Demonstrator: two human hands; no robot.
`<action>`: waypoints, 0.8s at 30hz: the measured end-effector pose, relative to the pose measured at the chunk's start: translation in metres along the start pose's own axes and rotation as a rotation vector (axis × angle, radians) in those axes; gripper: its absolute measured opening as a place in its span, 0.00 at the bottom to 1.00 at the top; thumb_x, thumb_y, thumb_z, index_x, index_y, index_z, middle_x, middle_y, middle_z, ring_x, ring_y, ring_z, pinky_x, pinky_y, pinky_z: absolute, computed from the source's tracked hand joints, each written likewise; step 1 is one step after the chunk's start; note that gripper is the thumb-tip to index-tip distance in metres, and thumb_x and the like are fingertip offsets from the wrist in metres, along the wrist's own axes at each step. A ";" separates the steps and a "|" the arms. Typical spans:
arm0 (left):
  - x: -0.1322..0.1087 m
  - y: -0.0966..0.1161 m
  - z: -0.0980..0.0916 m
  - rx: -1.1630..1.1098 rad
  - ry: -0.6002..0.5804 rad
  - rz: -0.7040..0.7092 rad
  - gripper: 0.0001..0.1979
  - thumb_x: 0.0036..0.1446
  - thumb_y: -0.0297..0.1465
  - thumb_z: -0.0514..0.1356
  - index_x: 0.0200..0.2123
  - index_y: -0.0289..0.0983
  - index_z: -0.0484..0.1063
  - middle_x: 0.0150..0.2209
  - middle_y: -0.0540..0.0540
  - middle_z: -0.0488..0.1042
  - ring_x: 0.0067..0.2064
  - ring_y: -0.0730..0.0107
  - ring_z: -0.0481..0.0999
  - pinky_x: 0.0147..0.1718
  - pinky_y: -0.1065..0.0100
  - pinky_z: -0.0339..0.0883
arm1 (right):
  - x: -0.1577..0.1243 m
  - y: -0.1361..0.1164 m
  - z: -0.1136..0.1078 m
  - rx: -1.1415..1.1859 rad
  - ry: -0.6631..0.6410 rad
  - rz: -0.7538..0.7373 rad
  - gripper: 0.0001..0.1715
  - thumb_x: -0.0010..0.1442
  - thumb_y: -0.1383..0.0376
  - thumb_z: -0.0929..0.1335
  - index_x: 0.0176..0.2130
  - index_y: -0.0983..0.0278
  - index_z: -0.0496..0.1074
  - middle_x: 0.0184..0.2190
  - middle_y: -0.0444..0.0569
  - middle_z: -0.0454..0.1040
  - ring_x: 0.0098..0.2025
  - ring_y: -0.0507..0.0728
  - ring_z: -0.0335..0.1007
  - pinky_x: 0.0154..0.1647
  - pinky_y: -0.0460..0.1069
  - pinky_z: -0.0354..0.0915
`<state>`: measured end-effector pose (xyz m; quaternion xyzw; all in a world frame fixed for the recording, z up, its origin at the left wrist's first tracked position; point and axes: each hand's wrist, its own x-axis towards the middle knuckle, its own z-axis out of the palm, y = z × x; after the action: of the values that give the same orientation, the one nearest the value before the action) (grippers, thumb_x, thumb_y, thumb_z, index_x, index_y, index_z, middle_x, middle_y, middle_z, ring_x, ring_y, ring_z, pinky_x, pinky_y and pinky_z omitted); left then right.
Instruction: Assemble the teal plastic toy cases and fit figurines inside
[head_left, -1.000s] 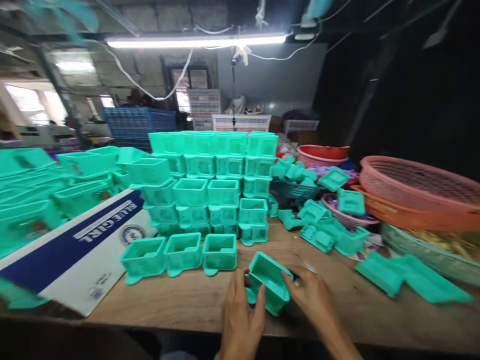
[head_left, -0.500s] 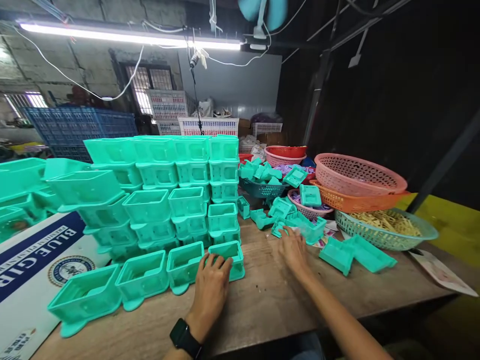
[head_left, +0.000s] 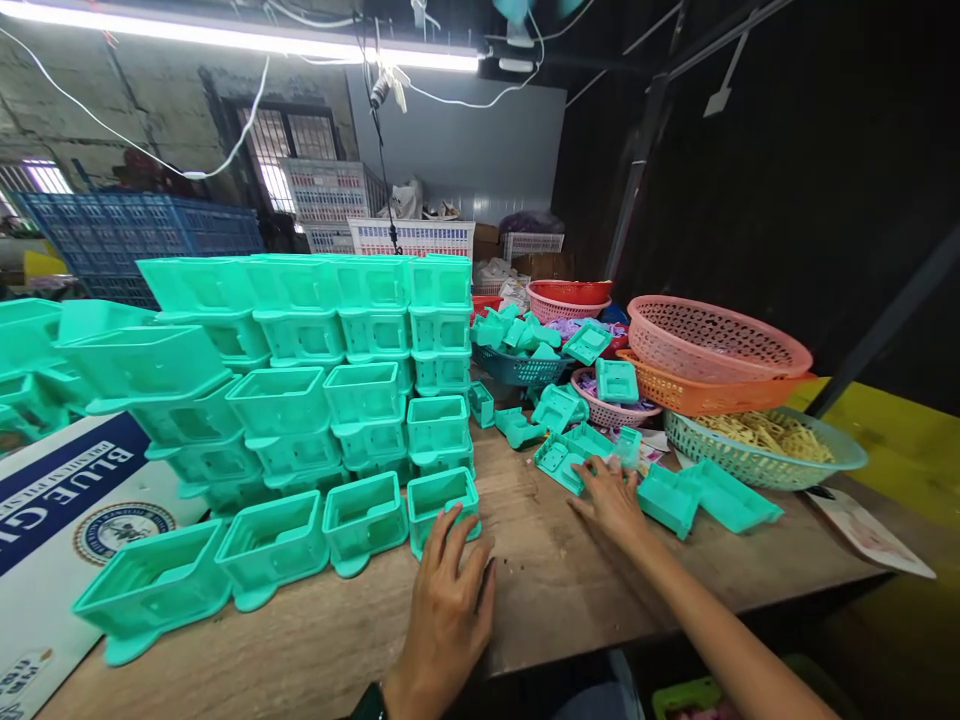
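My left hand (head_left: 452,600) is over the table's front part, fingers apart, its fingertips at the front edge of the nearest green box (head_left: 442,500) in the front row. Nothing is held in it. My right hand (head_left: 611,500) reaches to the loose green parts, its fingertips beside a flat green tray piece (head_left: 559,462). The fingers are spread, and I see nothing gripped between them. Green boxes (head_left: 365,395) stand stacked in several columns behind the front row. Right of my right hand lie more green pieces (head_left: 669,498).
A white carton (head_left: 97,510) lies at the left. At the right are a pink basket (head_left: 720,340), an orange basket (head_left: 690,390) and a pale green basket (head_left: 757,470) of yellow pieces. A teal basket (head_left: 521,368) of green parts stands farther back.
My left hand has drawn back toward the table edge and opened wider. My right hand has moved slightly right, and a flat green piece now shows beside it. The camera view has shifted.
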<state>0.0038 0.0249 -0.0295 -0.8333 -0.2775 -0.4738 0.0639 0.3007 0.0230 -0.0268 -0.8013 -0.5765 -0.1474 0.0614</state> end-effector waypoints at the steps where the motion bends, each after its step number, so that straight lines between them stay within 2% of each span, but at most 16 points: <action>1: -0.001 0.004 0.000 -0.026 -0.011 0.007 0.13 0.68 0.22 0.53 0.49 0.39 0.73 0.53 0.39 0.77 0.62 0.47 0.72 0.52 0.45 0.81 | -0.001 0.001 0.000 0.000 0.002 -0.005 0.24 0.65 0.63 0.71 0.59 0.59 0.75 0.59 0.59 0.73 0.63 0.73 0.64 0.59 0.65 0.59; 3: -0.003 0.010 0.000 -0.072 -0.041 0.015 0.13 0.67 0.21 0.53 0.47 0.39 0.73 0.52 0.39 0.78 0.62 0.48 0.73 0.52 0.46 0.82 | -0.002 0.004 0.001 0.003 0.009 0.004 0.23 0.67 0.61 0.68 0.60 0.57 0.75 0.63 0.61 0.70 0.64 0.76 0.63 0.59 0.68 0.58; 6: -0.007 0.015 0.001 -0.116 -0.091 0.015 0.13 0.65 0.20 0.53 0.43 0.40 0.74 0.51 0.39 0.78 0.62 0.47 0.74 0.51 0.46 0.83 | 0.004 0.007 0.004 0.020 0.008 0.039 0.29 0.68 0.58 0.66 0.66 0.57 0.69 0.67 0.65 0.66 0.66 0.79 0.60 0.61 0.74 0.54; 8: -0.009 0.017 0.002 -0.142 -0.118 0.006 0.13 0.65 0.19 0.53 0.42 0.40 0.73 0.52 0.39 0.78 0.62 0.46 0.75 0.51 0.45 0.83 | 0.012 0.008 0.004 0.048 0.000 0.051 0.32 0.66 0.60 0.67 0.67 0.58 0.68 0.66 0.66 0.68 0.67 0.79 0.59 0.62 0.76 0.50; 11: -0.012 0.018 0.002 -0.173 -0.135 -0.017 0.13 0.64 0.19 0.53 0.41 0.39 0.73 0.52 0.39 0.78 0.61 0.45 0.75 0.51 0.43 0.83 | 0.026 0.010 -0.001 0.129 -0.002 0.056 0.30 0.64 0.61 0.69 0.64 0.60 0.71 0.61 0.64 0.73 0.68 0.76 0.60 0.66 0.75 0.47; 15: -0.014 0.018 0.000 -0.203 -0.146 -0.055 0.13 0.65 0.19 0.53 0.41 0.40 0.74 0.52 0.39 0.78 0.61 0.45 0.75 0.52 0.43 0.82 | 0.032 0.009 -0.015 0.313 0.018 0.078 0.30 0.64 0.52 0.70 0.59 0.66 0.75 0.58 0.66 0.75 0.68 0.78 0.58 0.67 0.77 0.45; 17: -0.015 0.018 -0.002 -0.224 -0.157 -0.087 0.13 0.65 0.20 0.53 0.42 0.40 0.74 0.51 0.39 0.78 0.61 0.46 0.76 0.53 0.43 0.81 | 0.026 0.006 -0.023 0.448 0.005 0.080 0.32 0.64 0.48 0.70 0.58 0.66 0.76 0.57 0.67 0.76 0.66 0.79 0.61 0.65 0.78 0.49; 20: -0.013 0.020 -0.006 -0.268 -0.191 -0.159 0.17 0.67 0.21 0.53 0.54 0.41 0.72 0.55 0.38 0.76 0.61 0.49 0.75 0.56 0.44 0.79 | 0.003 0.000 -0.037 0.712 -0.095 0.034 0.30 0.64 0.45 0.68 0.54 0.61 0.80 0.51 0.58 0.82 0.56 0.70 0.75 0.58 0.67 0.67; 22: -0.008 0.020 -0.008 -0.298 -0.235 -0.187 0.26 0.68 0.22 0.53 0.67 0.41 0.61 0.63 0.36 0.71 0.65 0.50 0.72 0.61 0.43 0.75 | -0.016 -0.003 -0.047 0.876 -0.194 -0.001 0.31 0.63 0.42 0.68 0.49 0.61 0.83 0.47 0.55 0.84 0.48 0.64 0.80 0.50 0.58 0.74; 24: 0.001 0.020 -0.010 -0.333 -0.302 -0.178 0.35 0.68 0.23 0.55 0.74 0.42 0.48 0.70 0.34 0.62 0.72 0.50 0.63 0.67 0.40 0.67 | -0.032 -0.006 -0.056 0.989 -0.299 -0.029 0.33 0.58 0.38 0.70 0.42 0.61 0.85 0.43 0.53 0.85 0.43 0.63 0.81 0.44 0.56 0.75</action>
<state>0.0072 0.0053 -0.0205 -0.8661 -0.2741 -0.3867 -0.1586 0.2763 -0.0195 0.0158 -0.6809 -0.5907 0.2580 0.3477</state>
